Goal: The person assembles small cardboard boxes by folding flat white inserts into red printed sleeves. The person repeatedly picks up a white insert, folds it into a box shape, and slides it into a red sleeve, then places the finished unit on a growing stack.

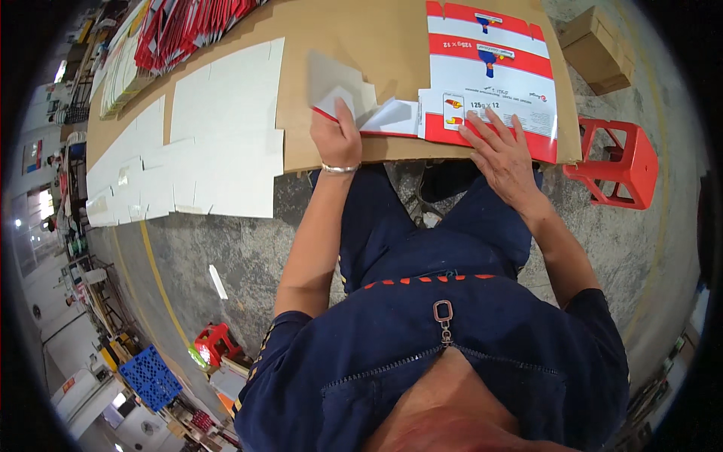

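Note:
A flat carton blank (493, 83), printed red, white and blue, lies on a brown cardboard surface (399, 45) in front of me. My left hand (337, 137), with a bracelet at its wrist, grips the blank's left end. There the card is lifted and tilted, showing its plain pale inside and a red edge; it is slightly blurred. Between that end and the printed panel, a white flap (392, 118) stands partly folded. My right hand (498, 151) rests on the red near border of the printed panel, fingers spread and nothing held.
Plain white die-cut card sheets (226, 135) lie to the left, overhanging the near edge. A pile of red folded cartons (188, 34) sits beyond them. At the right, a red plastic stool (633, 166) and a brown cardboard box (597, 51) stand on the concrete floor.

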`<state>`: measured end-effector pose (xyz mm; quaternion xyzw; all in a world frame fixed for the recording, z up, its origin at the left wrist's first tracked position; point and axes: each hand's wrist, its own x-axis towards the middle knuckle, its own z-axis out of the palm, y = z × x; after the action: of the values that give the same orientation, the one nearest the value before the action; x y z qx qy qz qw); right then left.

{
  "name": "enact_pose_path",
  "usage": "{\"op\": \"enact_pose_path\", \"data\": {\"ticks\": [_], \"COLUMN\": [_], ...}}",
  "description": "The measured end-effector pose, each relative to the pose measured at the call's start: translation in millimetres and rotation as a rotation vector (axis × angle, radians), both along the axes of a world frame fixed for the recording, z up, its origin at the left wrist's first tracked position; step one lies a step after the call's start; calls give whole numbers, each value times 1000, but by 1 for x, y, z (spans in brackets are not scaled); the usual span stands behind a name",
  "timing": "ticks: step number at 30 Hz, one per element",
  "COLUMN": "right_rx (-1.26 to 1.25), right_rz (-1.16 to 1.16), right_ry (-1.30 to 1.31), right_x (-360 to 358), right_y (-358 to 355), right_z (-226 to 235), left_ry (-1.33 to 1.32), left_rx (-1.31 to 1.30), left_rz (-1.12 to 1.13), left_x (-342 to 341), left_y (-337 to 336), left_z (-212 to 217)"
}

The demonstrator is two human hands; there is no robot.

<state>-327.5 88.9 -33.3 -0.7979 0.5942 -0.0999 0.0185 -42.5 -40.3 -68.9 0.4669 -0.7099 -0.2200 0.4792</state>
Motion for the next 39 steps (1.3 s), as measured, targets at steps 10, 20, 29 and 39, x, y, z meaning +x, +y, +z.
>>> {"op": "enact_pose_path", "data": {"ticks": [10, 20, 29, 39], "right_rx": [-33, -53, -16, -28], "right_rz": [25, 65, 61, 41], "right_ry": [36, 130, 50, -76], "right_x": [-5, -2, -1, 3], "right_y": [-16, -7, 2, 1], "right_z": [6, -3, -13, -10], "left_ry": [-796, -982, -1031, -853], "left_rx": [-122, -105, -53, 170], "left_rz": [-508, -327, -302, -364], "left_x": [-21, -39, -43, -53], "left_y": [14, 22, 24, 2], "left_z": [28, 17, 21, 22]}}
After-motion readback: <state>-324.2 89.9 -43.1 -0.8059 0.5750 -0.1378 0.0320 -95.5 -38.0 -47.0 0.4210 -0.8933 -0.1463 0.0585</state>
